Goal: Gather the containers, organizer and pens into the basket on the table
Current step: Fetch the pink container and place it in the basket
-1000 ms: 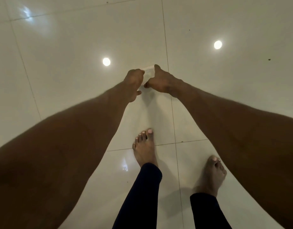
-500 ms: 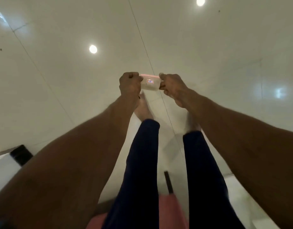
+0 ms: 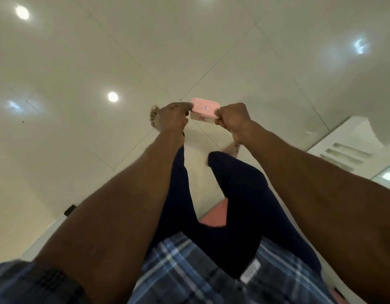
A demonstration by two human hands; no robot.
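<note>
A small container [image 3: 204, 111] with a pink lid and a pale body hangs in the air above the glossy tiled floor, held at both ends. My left hand [image 3: 172, 119] grips its left end and my right hand [image 3: 231, 119] grips its right end. A small label shows on the lid and another on the front side. Both arms stretch out in front of me. No basket, organizer or pens are in sight.
My bare feet [image 3: 155, 118] and dark trouser legs [image 3: 238, 194] stand on the pale tiles below. A white louvred piece of furniture [image 3: 347, 150] sits at the right edge. Something pink [image 3: 213, 216] lies low between my legs. A white surface edge [image 3: 57, 222] shows at lower left.
The container has risen from floor level, where both hands closed on it, to mid-air. The view has swung downward and back, now showing my shirt and the white furniture at right.
</note>
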